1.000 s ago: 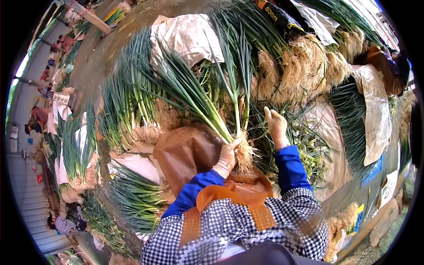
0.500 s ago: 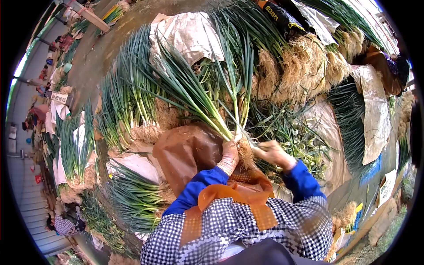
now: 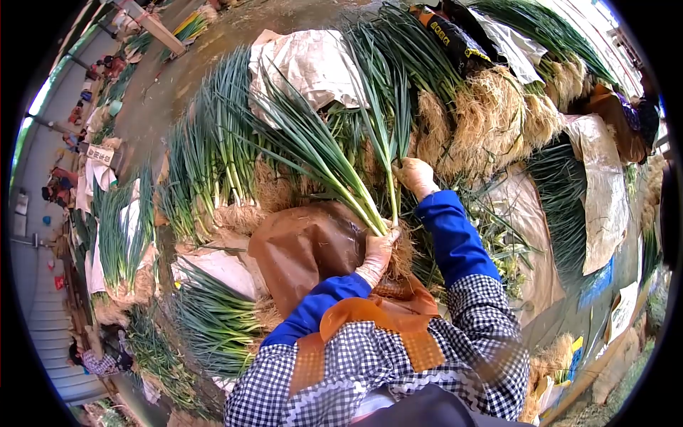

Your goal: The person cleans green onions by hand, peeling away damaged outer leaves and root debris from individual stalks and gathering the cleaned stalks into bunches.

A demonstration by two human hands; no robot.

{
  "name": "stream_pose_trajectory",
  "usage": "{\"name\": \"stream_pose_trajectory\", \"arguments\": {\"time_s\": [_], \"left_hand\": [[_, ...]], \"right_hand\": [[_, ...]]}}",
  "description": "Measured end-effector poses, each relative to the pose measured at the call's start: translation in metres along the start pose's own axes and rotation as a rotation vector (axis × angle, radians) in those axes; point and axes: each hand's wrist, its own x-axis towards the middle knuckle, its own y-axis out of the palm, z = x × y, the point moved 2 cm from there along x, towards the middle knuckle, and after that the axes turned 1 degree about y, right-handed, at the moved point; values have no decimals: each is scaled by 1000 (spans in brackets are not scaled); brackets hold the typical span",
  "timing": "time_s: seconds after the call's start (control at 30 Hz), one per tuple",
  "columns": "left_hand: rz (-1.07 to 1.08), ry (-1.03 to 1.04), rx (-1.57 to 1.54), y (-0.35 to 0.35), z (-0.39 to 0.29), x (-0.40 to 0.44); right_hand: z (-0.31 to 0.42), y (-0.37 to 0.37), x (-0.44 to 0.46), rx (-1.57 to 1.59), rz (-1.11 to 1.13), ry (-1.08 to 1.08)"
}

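Note:
My left hand (image 3: pixel 378 255) is wrapped round a small bunch of green onions (image 3: pixel 356 188) just above their roots. The pale roots (image 3: pixel 404 255) hang beside that hand, over the brown apron (image 3: pixel 306 238) on my lap. Long green leaves fan out away from me. My right hand (image 3: pixel 416 176) is higher up, closed at the right-hand stalk of the bunch; its fingertips are partly hidden. Loose stripped leaves (image 3: pixel 505 238) lie in a heap to the right of my arm.
Rooted green onions (image 3: pixel 220 142) lie in rows ahead on the left, partly under a pale sack (image 3: pixel 313 64). Thick root clumps (image 3: pixel 491 117) are ahead on the right. Another bundle (image 3: pixel 213 320) lies left of my lap. Other people sit along the far left.
My right hand has moved up and away from the root end to the upper part of the stalk. The left hand still grips the bunch, shifted slightly right.

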Motion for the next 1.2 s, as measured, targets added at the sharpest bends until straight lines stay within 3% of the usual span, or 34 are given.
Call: {"name": "stream_pose_trajectory", "arguments": {"time_s": [0.07, 0.13, 0.2, 0.27, 0.33, 0.4, 0.47, 0.57, 0.6, 0.63, 0.67, 0.8, 0.87, 0.9, 0.93, 1.0, 1.03, 1.07, 1.13, 1.17, 1.2], "left_hand": [[-5, 16, -2, -2, 1, 1], [-13, -209, -191, -2, -9, -3], [-25, -209, -249, -6, -4, 1], [-85, -163, -238, -10, 1, 5], [-81, -177, -328, -13, 4, 6], [-73, -236, -362, -25, 24, 15], [8, -242, -448, -23, 12, 11], [78, -314, -533, -16, -9, 7], [110, -356, -568, -12, -25, -2], [159, -426, -604, -19, -13, 2], [162, -413, -602, -19, -17, 3], [180, -437, -640, -26, -20, 3], [193, -466, -826, -32, -8, 7], [12, -456, -742, -22, -33, -1], [4, -461, -740, -27, -25, 3], [186, -429, -834, -38, -5, 11], [368, -409, -767, -32, -20, 9], [124, -426, -763, -33, -9, 14], [55, -462, -638, -23, -31, 4], [162, -439, -607, -27, -19, 7], [119, -445, -551, -27, -5, 10]], "right_hand": [[-2, 4, -11, 184, -309, 5], [-4, 3, -35, 162, -412, -12], [-7, 12, -72, 379, -238, -77], [7, -6, -138, 795, -19, -220], [2, -48, -188, 662, 460, -118], [-49, -38, -219, 872, 588, 282], [-129, 7, -230, -1, 572, 96], [-131, 16, -189, -60, 447, 263], [-97, 0, -164, 187, 225, 175], [-71, -5, -148, 666, 67, 143], [-42, -5, -128, 1266, 153, 103], [24, 50, -83, 1925, 320, 48], [28, 78, -81, 1558, 121, 30], [35, 61, -95, 1423, -88, 114], [41, 37, -107, 1237, -163, 191], [28, 47, -129, 1074, -92, -43], [27, 22, -147, 911, -54, -290], [32, 6, -158, 578, -423, -509], [13, -35, -176, 839, 29, -71], [-7, -14, -165, 821, -43, 65], [-10, -29, -154, 626, -167, -62]]}}
